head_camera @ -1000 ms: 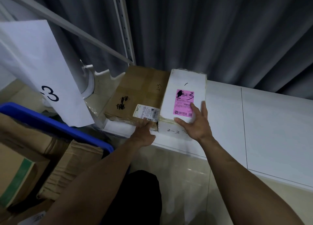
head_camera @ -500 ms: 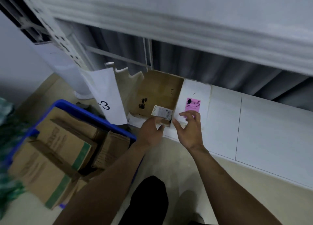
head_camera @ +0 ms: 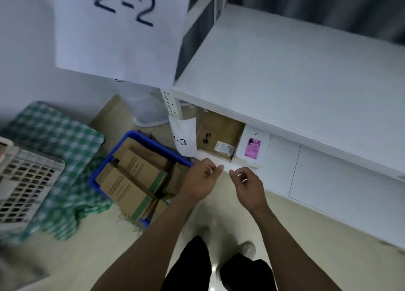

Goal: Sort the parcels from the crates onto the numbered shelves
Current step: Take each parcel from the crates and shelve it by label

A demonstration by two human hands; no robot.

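A white parcel with a pink label [head_camera: 254, 147] lies on the bottom shelf [head_camera: 317, 170], side by side with a brown cardboard parcel [head_camera: 219, 137]. A paper sign reading "-3" [head_camera: 184, 137] hangs at that shelf's left post. My left hand [head_camera: 200, 179] and my right hand [head_camera: 246, 184] hover in front of the shelf edge, apart from both parcels, fingers loosely curled and empty. To the left on the floor stands a blue crate [head_camera: 140, 137] holding several brown cardboard parcels [head_camera: 131, 176].
An upper white shelf [head_camera: 295, 75] juts out above, with a large "2-2" sign [head_camera: 122, 27] at its left. A green checked cloth [head_camera: 61, 141] and a grey perforated crate [head_camera: 24, 181] lie at far left. My legs and shoes stand on the beige floor below.
My hands have let go of the white parcel and drawn back from the shelf. The view has risen and pulled away, bringing the upper shelf and "2-2" sign into sight.
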